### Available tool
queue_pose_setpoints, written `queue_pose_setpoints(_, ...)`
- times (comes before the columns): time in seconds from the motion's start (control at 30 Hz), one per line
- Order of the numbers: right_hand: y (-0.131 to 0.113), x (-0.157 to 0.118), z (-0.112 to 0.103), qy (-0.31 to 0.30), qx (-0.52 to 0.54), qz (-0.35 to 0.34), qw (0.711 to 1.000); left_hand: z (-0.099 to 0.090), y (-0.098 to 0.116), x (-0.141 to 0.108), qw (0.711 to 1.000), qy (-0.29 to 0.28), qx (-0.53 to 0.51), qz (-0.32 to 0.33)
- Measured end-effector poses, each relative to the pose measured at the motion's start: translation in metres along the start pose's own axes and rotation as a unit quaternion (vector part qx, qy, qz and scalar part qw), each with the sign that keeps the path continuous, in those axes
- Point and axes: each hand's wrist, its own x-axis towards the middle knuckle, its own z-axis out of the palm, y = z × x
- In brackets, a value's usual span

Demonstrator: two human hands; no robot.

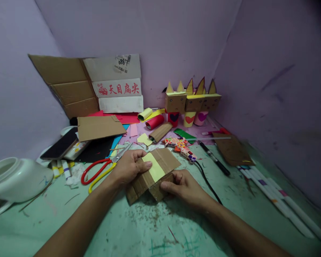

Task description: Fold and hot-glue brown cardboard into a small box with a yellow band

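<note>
Between my hands is a folded piece of cardboard with a yellow paper strip lying across it. My left hand is closed on its left side, thumb pressed on the yellow strip. My right hand pinches the lower right flap of the cardboard between thumb and fingers. Scissors with red and yellow handles lie just left of my left hand, blades pointing away from me. A flower-patterned glue gun lies beyond the cardboard, its black cord running past my right hand.
Three cardboard-headed figures with pointed ears stand at the back. A large printed cardboard sheet leans on the wall. A white ceramic pot sits left, near a phone. A black pen and several white markers lie right.
</note>
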Motion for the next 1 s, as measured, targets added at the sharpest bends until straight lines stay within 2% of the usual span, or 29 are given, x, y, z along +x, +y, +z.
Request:
queue_pose_setpoints(0.23,-0.0002,0.0023,0.0000,-0.020,0.008,0.015,1.000,0.0057,0.0024,0.0002,1.000,0.019,-0.001,-0.007)
queue_pose_setpoints(0.5,0.0021,0.0029,-0.0009,-0.015,0.002,0.019,1.000,0.0064,0.0013,-0.0004,0.999,0.030,0.023,0.008)
queue_pose_setpoints(0.77,0.0029,0.0042,0.0000,-0.008,0.020,0.008,1.000,0.0042,0.0005,-0.0014,0.992,0.040,0.109,0.046)
queue_pose_setpoints(1.0,0.0003,0.0031,0.0009,-0.004,0.021,0.020,1.000,0.0073,0.0018,-0.0046,0.993,0.051,0.104,0.037)
